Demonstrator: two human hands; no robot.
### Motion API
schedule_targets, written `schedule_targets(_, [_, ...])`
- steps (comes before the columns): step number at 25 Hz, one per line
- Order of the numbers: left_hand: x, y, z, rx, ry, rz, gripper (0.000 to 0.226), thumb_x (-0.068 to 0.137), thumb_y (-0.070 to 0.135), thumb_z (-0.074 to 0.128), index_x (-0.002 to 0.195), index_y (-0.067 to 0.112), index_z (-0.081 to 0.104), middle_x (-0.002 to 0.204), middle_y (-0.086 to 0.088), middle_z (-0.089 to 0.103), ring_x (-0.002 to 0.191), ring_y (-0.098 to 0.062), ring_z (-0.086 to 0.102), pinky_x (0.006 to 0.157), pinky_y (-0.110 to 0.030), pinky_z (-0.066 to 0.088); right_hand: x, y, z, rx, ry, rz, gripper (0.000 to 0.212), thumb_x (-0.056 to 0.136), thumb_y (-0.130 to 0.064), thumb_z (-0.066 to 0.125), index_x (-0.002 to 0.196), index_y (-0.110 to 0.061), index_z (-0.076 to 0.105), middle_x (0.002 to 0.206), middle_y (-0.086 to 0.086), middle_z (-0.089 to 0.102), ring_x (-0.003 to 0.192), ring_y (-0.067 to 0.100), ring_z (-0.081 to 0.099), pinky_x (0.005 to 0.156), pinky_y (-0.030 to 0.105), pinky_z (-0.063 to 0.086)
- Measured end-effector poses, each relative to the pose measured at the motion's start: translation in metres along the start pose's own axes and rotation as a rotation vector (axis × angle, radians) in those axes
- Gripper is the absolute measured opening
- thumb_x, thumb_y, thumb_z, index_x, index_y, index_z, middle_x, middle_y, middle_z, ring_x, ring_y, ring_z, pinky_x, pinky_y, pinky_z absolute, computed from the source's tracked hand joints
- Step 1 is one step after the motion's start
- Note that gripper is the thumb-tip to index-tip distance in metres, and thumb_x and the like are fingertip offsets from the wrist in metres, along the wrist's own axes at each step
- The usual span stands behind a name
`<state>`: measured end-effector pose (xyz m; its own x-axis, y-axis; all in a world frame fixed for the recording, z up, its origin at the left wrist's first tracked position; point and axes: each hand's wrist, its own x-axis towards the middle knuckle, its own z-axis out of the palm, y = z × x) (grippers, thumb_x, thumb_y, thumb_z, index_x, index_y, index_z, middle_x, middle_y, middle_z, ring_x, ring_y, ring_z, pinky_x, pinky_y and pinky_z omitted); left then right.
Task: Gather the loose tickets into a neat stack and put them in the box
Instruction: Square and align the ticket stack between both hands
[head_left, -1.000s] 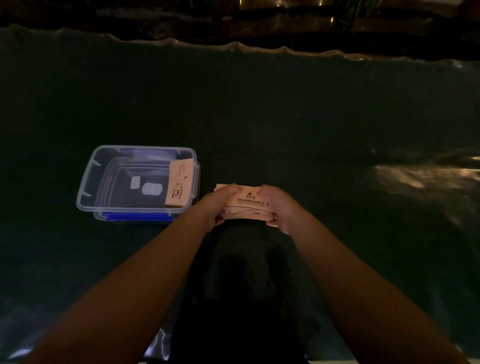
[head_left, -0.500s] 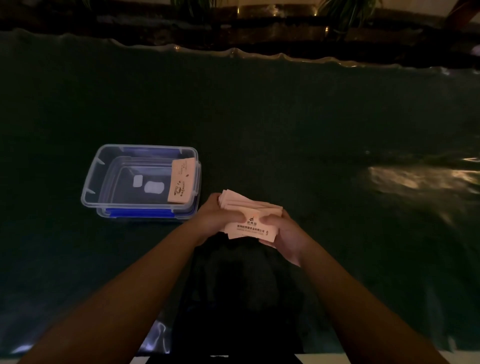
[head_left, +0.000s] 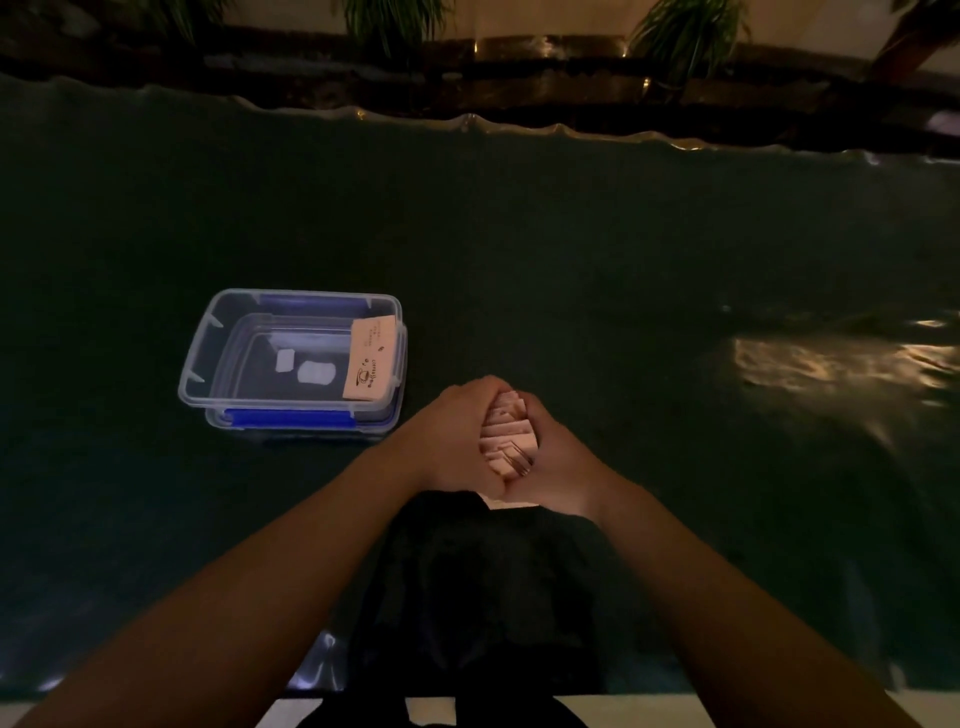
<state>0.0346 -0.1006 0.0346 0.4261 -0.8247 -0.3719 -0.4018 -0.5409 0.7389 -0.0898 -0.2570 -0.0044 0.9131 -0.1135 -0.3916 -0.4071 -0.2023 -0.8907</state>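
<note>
Right now, from the head camera, you have both hands pressed together around the tickets (head_left: 508, 441), just in front of your body and above the dark table (head_left: 571, 249). Your left hand (head_left: 457, 439) curls in from the left, your right hand (head_left: 558, 465) from the right, and the fingers of both are closed on the bundle so that only a slice of pale paper shows between them. The edges you can see look staggered rather than flush, so by my reading the squaring-up is only partly done; the light is dim, so I would not swear to how even the hidden edges are.

The box (head_left: 208, 358) sits open on the table to your left and a little farther away than your hands, near them but not touching. One ticket (head_left: 370, 358) already leans against its right inner wall. Two small pale patches show on its floor, and I cannot tell what they are. So what is left, as I judge it, is to tap the bundle true and carry it over into the box.

For room: the table between your hands and the box is bare, and nothing stands in the way of a short move left. Mind the box's near-right rim and the leaning ticket, which a careless drop could knock flat. The table's near edge lies close under your forearms.
</note>
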Motion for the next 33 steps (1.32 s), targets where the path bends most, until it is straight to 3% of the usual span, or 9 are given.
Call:
schedule_targets(6, [-0.021, -0.024, 0.021, -0.434, 0.167, -0.053, 0.118, 0.066, 0.016, 0.096, 0.157, 0.039, 0.025, 0.134, 0.015, 0.055, 0.124, -0.006, 0.059, 0.101, -0.032, 0.055, -0.004, 0.017, 0.012, 0.258, 0.085, 0.019, 0.101, 0.057, 0.000, 0.099, 0.145, -0.019, 0.054, 0.135, 0.013, 0.073, 0.127, 0.032, 0.070, 0.106, 0.060, 0.054])
schedule_targets(10, [-0.020, -0.039, 0.029, -0.470, -0.051, -0.079, 0.107, 0.071, 0.012, 0.088, 0.154, 0.046, 0.030, 0.149, 0.009, 0.051, 0.137, -0.014, 0.053, 0.111, -0.044, 0.051, -0.009, 0.024, 0.022, 0.255, 0.114, 0.025, 0.097, 0.063, 0.001, 0.097, 0.147, -0.003, 0.050, 0.135, 0.017, 0.072, 0.127, 0.032, 0.070, 0.106, 0.051, 0.057])
schedule_targets(14, [-0.008, -0.046, 0.029, -0.369, -0.033, -0.021, 0.113, 0.072, 0.019, 0.093, 0.159, 0.034, 0.024, 0.151, 0.011, 0.049, 0.134, -0.003, 0.053, 0.106, -0.022, 0.047, -0.010, 0.023, 0.023, 0.213, 0.127, 0.001, 0.092, 0.069, 0.028, 0.081, 0.142, -0.016, 0.048, 0.124, 0.006, 0.076, 0.115, 0.016, 0.076, 0.094, 0.032, 0.061])
schedule_targets(19, [0.000, -0.062, 0.033, -0.312, 0.138, 0.038, 0.097, 0.071, 0.022, 0.095, 0.150, 0.028, 0.039, 0.138, 0.020, 0.056, 0.123, 0.018, 0.053, 0.096, -0.003, 0.042, -0.002, 0.026, 0.019, 0.121, 0.143, -0.012, 0.120, 0.073, 0.022, 0.082, 0.166, -0.021, 0.020, 0.140, -0.001, 0.067, 0.126, 0.011, 0.069, 0.104, 0.031, 0.056])
schedule_targets(21, [0.003, -0.070, 0.040, -0.329, 0.131, 0.032, 0.095, 0.071, 0.013, 0.093, 0.148, 0.030, 0.040, 0.132, 0.022, 0.058, 0.119, 0.022, 0.053, 0.093, -0.001, 0.041, -0.003, 0.030, 0.023, 0.072, 0.136, 0.024, 0.122, 0.074, 0.010, 0.085, 0.168, -0.024, 0.015, 0.145, -0.003, 0.063, 0.132, 0.013, 0.065, 0.112, 0.041, 0.052])
schedule_targets(23, [0.005, -0.077, 0.050, -0.358, 0.101, 0.016, 0.100, 0.071, 0.009, 0.092, 0.150, 0.034, 0.037, 0.134, 0.019, 0.060, 0.122, 0.016, 0.055, 0.095, -0.005, 0.042, -0.004, 0.032, 0.029, 0.027, 0.140, 0.036, 0.121, 0.074, 0.006, 0.084, 0.168, -0.025, 0.014, 0.148, -0.002, 0.059, 0.134, 0.011, 0.062, 0.118, 0.044, 0.047])
schedule_targets(27, [0.011, -0.073, 0.064, -0.432, 0.102, 0.003, 0.103, 0.072, 0.018, 0.095, 0.154, 0.033, 0.034, 0.142, 0.011, 0.058, 0.129, 0.003, 0.055, 0.100, -0.012, 0.038, 0.000, 0.029, 0.037, 0.026, 0.133, 0.061, 0.123, 0.076, 0.007, 0.085, 0.167, -0.029, 0.011, 0.153, -0.001, 0.052, 0.133, -0.001, 0.058, 0.117, 0.029, 0.046])
schedule_targets(31, [0.015, -0.064, 0.066, -0.444, 0.141, -0.038, 0.100, 0.075, 0.025, 0.093, 0.155, 0.024, 0.033, 0.135, 0.016, 0.055, 0.116, 0.014, 0.054, 0.094, -0.009, 0.040, 0.006, 0.027, 0.041, 0.063, 0.163, 0.063, 0.109, 0.072, 0.010, 0.071, 0.161, -0.029, 0.024, 0.146, 0.005, 0.058, 0.130, 0.012, 0.064, 0.113, 0.045, 0.052])
schedule_targets(33, [0.013, -0.064, 0.064, -0.435, 0.126, -0.028, 0.109, 0.076, 0.024, 0.093, 0.159, 0.024, 0.023, 0.135, 0.018, 0.053, 0.115, 0.021, 0.052, 0.100, -0.007, 0.039, 0.005, 0.026, 0.039, 0.080, 0.153, 0.062, 0.105, 0.076, 0.014, 0.072, 0.160, -0.028, 0.025, 0.144, 0.001, 0.060, 0.128, 0.007, 0.065, 0.112, 0.038, 0.053])
